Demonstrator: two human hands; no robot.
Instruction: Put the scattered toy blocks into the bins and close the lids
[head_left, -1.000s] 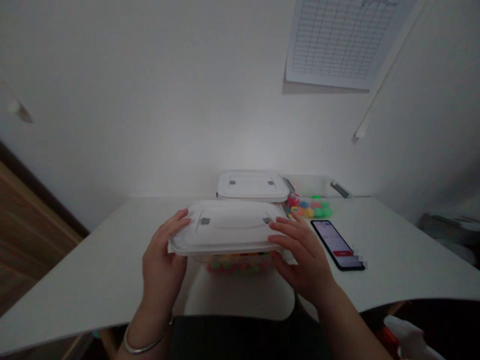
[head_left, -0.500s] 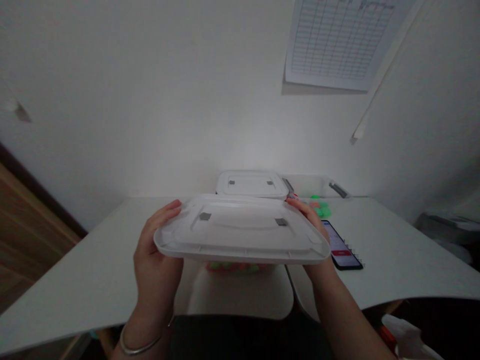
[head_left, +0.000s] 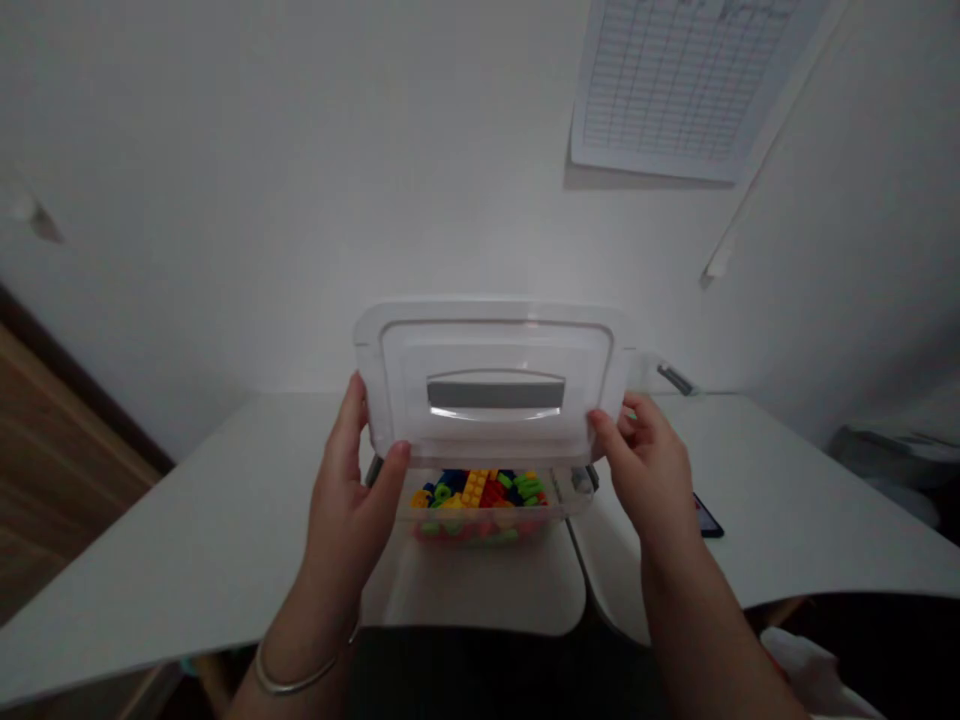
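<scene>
I hold a translucent white lid (head_left: 495, 345) up on edge in front of me, its underside with a grey handle bar facing me. My left hand (head_left: 352, 490) grips its lower left corner, thumb on the near face. At the lower right corner my right hand (head_left: 651, 470) is closed on the edge. Below the lid stands a clear plastic box (head_left: 480, 515), uncovered, filled with several coloured building bricks (head_left: 480, 490) in yellow, red, blue and green.
The white table (head_left: 187, 520) has a rounded cut-out at its near edge in front of me. A phone (head_left: 706, 520) lies to the right, mostly hidden by my right hand. A grey clip of another container (head_left: 675, 378) shows behind the lid. A printed chart (head_left: 675, 85) hangs on the wall.
The lid came off the box, rose toward me and tilted up until it stands on edge. The bricks inside are now exposed. The second closed box behind is now hidden by the lid.
</scene>
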